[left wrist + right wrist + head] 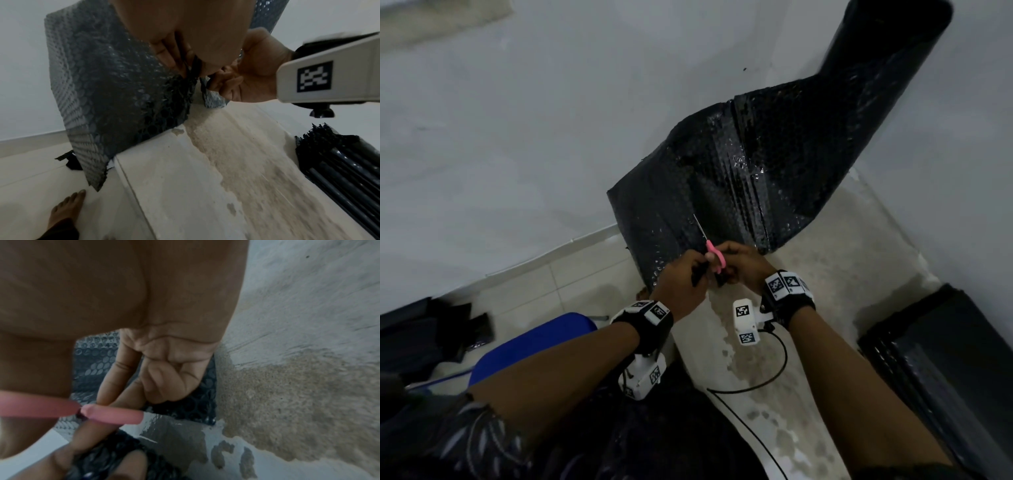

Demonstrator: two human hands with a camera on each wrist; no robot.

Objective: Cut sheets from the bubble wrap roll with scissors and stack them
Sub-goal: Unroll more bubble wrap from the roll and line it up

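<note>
The black bubble wrap roll (893,51) leans against the wall at the upper right. Its unrolled sheet (722,188) hangs down toward me. My left hand (693,272) pinches the sheet's near edge; the left wrist view shows the wrap (113,97) bunched between its fingers (174,60). My right hand (732,262) grips the pink-handled scissors (714,258), their thin blades lying on the sheet and pointing away from me. In the right wrist view the pink handle (113,416) crosses under my curled fingers (164,378). Whether the blades are apart is unclear.
A stack of black sheets (945,359) lies on the floor at the right, also seen as the stack (339,162). Black scraps (431,329) sit at the left beside a blue seat (534,342). A black cable (756,394) trails below my wrists. A bare foot (65,209) rests on the tiles.
</note>
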